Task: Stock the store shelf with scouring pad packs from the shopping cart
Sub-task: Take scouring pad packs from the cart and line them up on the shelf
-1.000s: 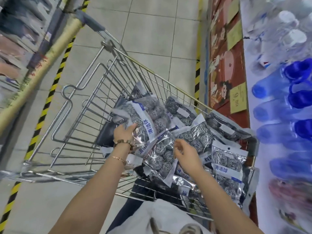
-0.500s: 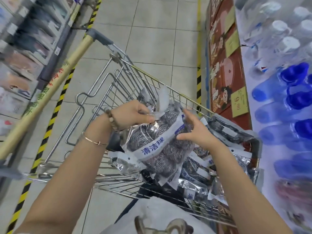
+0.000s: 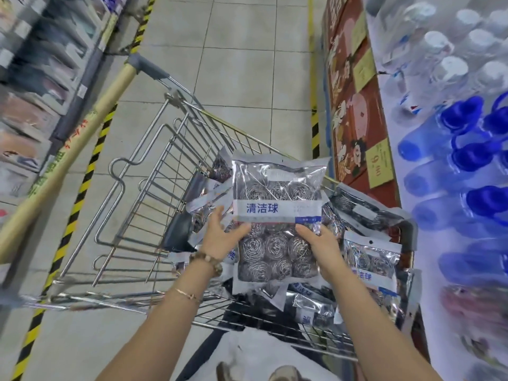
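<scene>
- the grey tile floor (image 3: 247, 64) runs down the middle, with a black and yellow stripe (image 3: 90, 166) along each side.
- a big stand of water bottles (image 3: 453, 64) fills the right side. some have white caps and some are blue.
- a blurry shelf (image 3: 41, 64) is on the left side.
- a red board (image 3: 354, 105) with cartoon pictures and a yellow price tag (image 3: 380, 163) is on the side of the bottle stand.
- the metal cart (image 3: 176, 171) stands in the aisle between the two sides, right in front of the person.
- a pile of packs (image 3: 371, 259) lies in the right part of the cart. they are shiny bags of silver scrub balls.
- one pack (image 3: 276, 210) is held up above the pile. it is upright with its blue and white label facing us.
- the left hand (image 3: 220, 237) grips the pack's left edge, thumb on the front and fingers behind.
- the right hand (image 3: 321, 246) grips the pack's right edge the same way, thumb on the front.
- a bead bracelet (image 3: 206, 259) and a thin gold bangle (image 3: 187, 294) are on the left arm.
</scene>
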Demonstrator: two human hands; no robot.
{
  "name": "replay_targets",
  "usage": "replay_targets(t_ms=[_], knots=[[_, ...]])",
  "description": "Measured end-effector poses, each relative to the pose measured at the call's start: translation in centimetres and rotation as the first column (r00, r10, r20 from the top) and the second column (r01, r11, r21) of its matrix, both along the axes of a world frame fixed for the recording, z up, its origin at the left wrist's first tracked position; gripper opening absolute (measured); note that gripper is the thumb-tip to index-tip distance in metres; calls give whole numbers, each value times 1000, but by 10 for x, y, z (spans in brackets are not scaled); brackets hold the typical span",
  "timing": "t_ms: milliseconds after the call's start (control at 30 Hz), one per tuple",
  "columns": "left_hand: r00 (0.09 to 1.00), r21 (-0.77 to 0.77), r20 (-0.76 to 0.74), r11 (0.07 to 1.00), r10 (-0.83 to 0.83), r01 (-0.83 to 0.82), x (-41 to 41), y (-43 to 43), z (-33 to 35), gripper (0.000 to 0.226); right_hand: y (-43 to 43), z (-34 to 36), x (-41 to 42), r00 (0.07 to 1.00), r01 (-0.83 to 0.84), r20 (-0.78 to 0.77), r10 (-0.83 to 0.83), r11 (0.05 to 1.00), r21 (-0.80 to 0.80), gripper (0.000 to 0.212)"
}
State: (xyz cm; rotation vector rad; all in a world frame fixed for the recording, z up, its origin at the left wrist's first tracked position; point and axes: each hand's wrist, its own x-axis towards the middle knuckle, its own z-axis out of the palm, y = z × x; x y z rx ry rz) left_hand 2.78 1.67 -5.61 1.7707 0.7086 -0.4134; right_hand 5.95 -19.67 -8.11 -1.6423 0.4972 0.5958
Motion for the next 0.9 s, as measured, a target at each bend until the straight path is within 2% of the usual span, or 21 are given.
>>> replay_targets(t_ms=[33, 100, 233, 333, 400, 433, 467, 533, 600, 667, 700, 733, 833, 900], knots=[[994, -30, -106, 999, -30, 27, -10, -4, -8, 93, 6, -2, -1, 1000, -1, -20, 1, 1000, 9, 11], [976, -32, -218, 999, -12, 5, -21, -8, -17, 105, 22, -6, -2, 999, -21, -46, 22, 1000, 15, 9], [958, 21, -214, 981, 193, -193, -21, 4, -23, 97, 49, -21, 0, 993, -91, -73, 92, 996, 9, 10], [934, 65, -192, 953, 302, -295, -26, 23, -26, 93, 59, -39, 6, 983, -175, -74, 169, 981, -84, 44], [918, 100, -180, 935, 352, -339, -34, 35, -26, 83, 61, -51, 14, 986, -164, -59, 157, 975, -151, 49], [903, 115, -187, 921, 387, -371, -38, 41, -26, 85, 61, -59, 18, 982, -191, -48, 185, 955, -225, 53], [882, 134, -206, 905, 424, -404, -44, 46, -27, 89, 61, -68, 23, 963, -266, -40, 268, 909, -320, 59], [851, 159, -226, 880, 474, -448, -54, 54, -29, 97, 65, -88, 29, 876, -454, -86, 475, 752, -478, 71], [834, 135, -222, 863, 506, -488, -61, 59, -33, 97, 71, -103, 29, 752, -608, -154, 641, 584, -538, 79], [824, 130, -222, 853, 522, -506, -62, 60, -34, 93, 77, -109, 31, 662, -678, -217, 717, 451, -580, 93], [820, 125, -222, 850, 527, -512, -62, 59, -35, 93, 79, -111, 34, 656, -674, -228, 720, 422, -607, 99], [815, 116, -231, 847, 531, -519, -61, 59, -34, 90, 80, -112, 38, 680, -652, -220, 699, 441, -617, 103], [826, 103, -236, 858, 512, -503, -58, 60, -33, 60, 79, -124, 53, 774, -609, -216, 595, 609, -508, 113], [831, 102, -226, 861, 508, -498, -59, 61, -34, 48, 77, -128, 62, 769, -638, -286, 572, 662, -392, 118]])
